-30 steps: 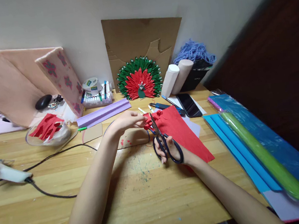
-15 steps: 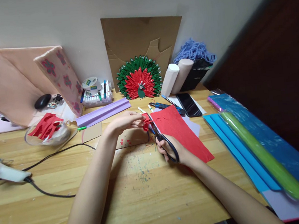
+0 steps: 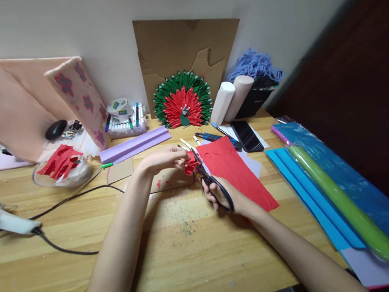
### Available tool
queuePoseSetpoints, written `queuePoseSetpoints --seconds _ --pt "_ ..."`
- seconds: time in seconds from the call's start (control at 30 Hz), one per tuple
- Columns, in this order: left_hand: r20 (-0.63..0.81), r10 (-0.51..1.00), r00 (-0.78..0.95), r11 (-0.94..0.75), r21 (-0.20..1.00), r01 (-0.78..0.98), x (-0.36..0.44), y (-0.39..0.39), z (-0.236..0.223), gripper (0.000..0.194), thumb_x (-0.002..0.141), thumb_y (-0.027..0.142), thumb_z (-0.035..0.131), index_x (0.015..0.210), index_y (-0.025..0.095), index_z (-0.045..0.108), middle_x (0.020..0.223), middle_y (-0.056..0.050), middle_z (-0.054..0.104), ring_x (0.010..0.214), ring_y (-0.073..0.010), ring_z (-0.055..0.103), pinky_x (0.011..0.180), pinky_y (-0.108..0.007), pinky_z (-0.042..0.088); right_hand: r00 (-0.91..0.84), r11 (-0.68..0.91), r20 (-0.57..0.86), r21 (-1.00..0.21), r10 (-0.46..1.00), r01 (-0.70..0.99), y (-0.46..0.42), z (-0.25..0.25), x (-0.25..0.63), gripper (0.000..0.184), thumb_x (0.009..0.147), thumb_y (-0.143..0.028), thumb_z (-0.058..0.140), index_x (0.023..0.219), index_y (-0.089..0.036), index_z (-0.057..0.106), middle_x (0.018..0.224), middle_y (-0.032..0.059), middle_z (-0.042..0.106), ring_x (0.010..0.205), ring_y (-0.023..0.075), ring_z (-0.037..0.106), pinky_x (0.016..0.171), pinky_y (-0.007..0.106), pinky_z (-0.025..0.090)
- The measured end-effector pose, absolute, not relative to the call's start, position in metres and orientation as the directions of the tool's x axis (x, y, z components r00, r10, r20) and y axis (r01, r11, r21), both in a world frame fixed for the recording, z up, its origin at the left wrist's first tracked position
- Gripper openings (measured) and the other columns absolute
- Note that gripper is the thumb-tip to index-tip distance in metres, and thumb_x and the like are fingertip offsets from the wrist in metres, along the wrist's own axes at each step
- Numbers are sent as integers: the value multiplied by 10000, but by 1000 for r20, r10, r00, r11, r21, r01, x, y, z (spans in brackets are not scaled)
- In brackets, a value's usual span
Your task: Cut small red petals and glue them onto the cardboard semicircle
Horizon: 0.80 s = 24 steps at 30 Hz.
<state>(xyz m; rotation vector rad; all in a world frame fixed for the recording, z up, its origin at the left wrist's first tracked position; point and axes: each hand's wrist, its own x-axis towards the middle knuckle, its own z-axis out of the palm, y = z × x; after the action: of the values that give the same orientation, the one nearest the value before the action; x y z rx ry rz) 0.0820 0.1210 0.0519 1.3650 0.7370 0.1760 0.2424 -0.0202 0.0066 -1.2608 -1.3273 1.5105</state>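
Between the fingertips of my left hand (image 3: pixel 170 159) is a small bunch of cut red crepe paper (image 3: pixel 192 163). My right hand (image 3: pixel 223 194) grips a pair of dark-handled scissors (image 3: pixel 215 183), fingers through the loops. The blades look nearly closed and point up to the left, against the right side of the bunch. Below and right of them, a larger red paper sheet (image 3: pixel 237 171) lies on the desk, partly under my right wrist. A piece of brown cardboard (image 3: pixel 175 178) with red marks rests beneath my left hand.
Left, a clear bowl (image 3: pixel 38 179) holds red cut pieces, near a white glue gun (image 3: pixel 8 221) with a black cable. A red and green paper peacock (image 3: pixel 182 100) leans on cardboard (image 3: pixel 182 39). A phone (image 3: pixel 247 136) and wrapped paper rolls (image 3: pixel 340 195) lie to the right.
The scissors went from wide open to nearly closed. The red bunch came away from over the large sheet and now hangs to its left. The large sheet stays in place.
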Motion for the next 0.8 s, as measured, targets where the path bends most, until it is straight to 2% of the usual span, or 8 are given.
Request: queuePoseSetpoints --seconds 0.17,0.3,0.4,0.47,0.53,0.67,0.8 --pt "-365 510 779 252 929 271 81 121 53 102 715 236 582 680 141 575 693 13 555 652 -79 507 699 -242 421 -110 -264 -265 -964 958 21 -18 10 241 649 502 -799 566 702 -195 438 453 -95 402 309 49 379 273 161 329" --pt "-267 573 775 165 964 210 84 117 60 157 698 283 645 684 140 583 734 -7 594 703 -95 537 733 -260 422 -88 -275 -262 -940 961 -203 -11 3 242 697 447 -850 522 659 -191 439 404 -96 407 275 59 395 277 180 363" --pt "-148 653 743 9 982 188 96 108 63 191 680 315 678 692 137 608 706 -6 593 693 -101 531 691 -248 405 7 -188 -202 -922 979 -338 -6 2 245 621 554 -779 559 696 -179 484 421 -81 456 312 83 470 336 200 427" --pt "-127 669 732 -22 982 190 107 99 63 200 668 323 689 696 137 622 675 0 587 663 -99 522 659 -243 394 142 -68 -121 -942 983 -329 -4 5 246 459 675 -617 622 695 -176 497 440 -77 475 349 83 503 394 200 461" --pt "-141 674 725 0 982 191 118 90 64 205 647 319 705 683 134 623 654 4 585 640 -99 517 648 -243 393 243 37 -39 -954 969 -299 -3 7 248 347 733 -475 645 653 -179 482 444 -76 478 370 81 511 429 199 476" --pt "-175 700 692 63 981 185 132 74 69 217 625 319 716 652 127 618 660 -8 601 659 -116 537 671 -252 406 353 96 -11 -954 936 -286 -1 10 252 270 742 -401 646 686 -183 497 430 -86 471 364 86 501 425 208 478" --pt "-166 737 655 38 978 206 134 71 72 189 654 310 692 653 133 625 656 0 592 654 -112 525 665 -245 395 398 123 -17 -939 917 -323 2 9 257 263 705 -379 672 768 -192 499 393 -117 431 316 87 462 377 213 466"
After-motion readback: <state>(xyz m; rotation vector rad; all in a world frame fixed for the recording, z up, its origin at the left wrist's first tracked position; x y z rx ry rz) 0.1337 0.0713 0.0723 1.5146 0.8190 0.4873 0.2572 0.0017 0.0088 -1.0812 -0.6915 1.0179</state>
